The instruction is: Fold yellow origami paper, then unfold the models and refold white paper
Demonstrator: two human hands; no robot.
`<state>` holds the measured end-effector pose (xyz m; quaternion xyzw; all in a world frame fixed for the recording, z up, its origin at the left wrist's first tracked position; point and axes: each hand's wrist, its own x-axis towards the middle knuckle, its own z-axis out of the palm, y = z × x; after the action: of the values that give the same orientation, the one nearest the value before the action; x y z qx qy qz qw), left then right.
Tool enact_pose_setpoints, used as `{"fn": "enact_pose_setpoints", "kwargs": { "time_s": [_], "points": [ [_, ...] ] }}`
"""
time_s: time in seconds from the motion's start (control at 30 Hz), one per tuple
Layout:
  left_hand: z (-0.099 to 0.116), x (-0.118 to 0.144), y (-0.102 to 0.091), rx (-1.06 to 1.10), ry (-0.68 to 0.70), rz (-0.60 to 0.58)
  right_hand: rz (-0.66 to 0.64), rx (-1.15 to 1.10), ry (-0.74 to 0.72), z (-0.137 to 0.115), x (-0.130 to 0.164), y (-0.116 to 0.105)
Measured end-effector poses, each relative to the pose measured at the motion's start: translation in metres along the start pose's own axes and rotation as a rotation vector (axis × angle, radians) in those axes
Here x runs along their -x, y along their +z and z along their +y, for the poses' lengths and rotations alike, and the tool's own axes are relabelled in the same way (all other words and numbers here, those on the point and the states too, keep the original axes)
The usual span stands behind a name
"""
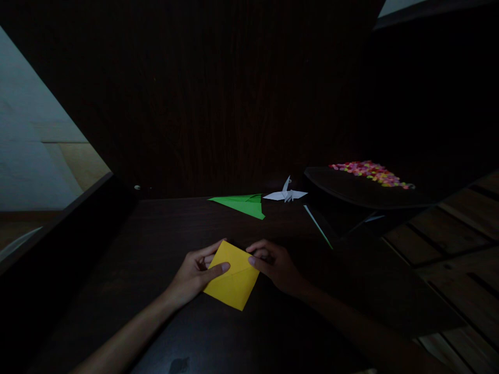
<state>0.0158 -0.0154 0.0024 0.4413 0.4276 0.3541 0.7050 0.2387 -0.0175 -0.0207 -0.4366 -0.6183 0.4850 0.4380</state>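
Both hands, left hand [193,275] & right hand [275,265], fingers pinching smooth yellow folded paper square [233,278] on dark wood table [156,244].

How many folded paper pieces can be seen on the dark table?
3: the yellow paper between the left hand and right hand, the green paper farther back, and the white crane beside it. Others may hide in the dark.

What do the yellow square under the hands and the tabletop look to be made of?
Yellow square: thin matte paper, judging by its sharp crease lines and flat folded flaps; both thumbs press on it. Tabletop: dark wood or wood-look laminate with a faint sheen; the dim light leaves the grain unclear.
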Motion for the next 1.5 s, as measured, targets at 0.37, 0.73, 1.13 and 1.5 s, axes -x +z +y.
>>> {"fn": "enact_pose_setpoints", "kwargs": {
  "time_s": [0.37, 0.73, 1.13, 1.5],
  "points": [
    [-0.002, -0.0001, -0.0003, 0.008, 0.003, -0.015, -0.008, 0.011, -0.016, -0.0015, 0.0022, 0.0027],
    [-0.0009, -0.0006, -0.0041, -0.085, 0.028, 0.07, -0.044, 0.055, -0.01, -0.0015, 0.0041, -0.0004],
    [-0.0042, 0.0001, -0.0079, -0.069, 0.044, 0.032, 0.049, 0.171, -0.107, 0.002, 0.0045, -0.0033],
    [0.0021, -0.0003, -0.0084, -0.312, 0.219, 0.129, 0.274, 0.371, -0.338, 0.0039, 0.0067, -0.0037]
  ]
}}
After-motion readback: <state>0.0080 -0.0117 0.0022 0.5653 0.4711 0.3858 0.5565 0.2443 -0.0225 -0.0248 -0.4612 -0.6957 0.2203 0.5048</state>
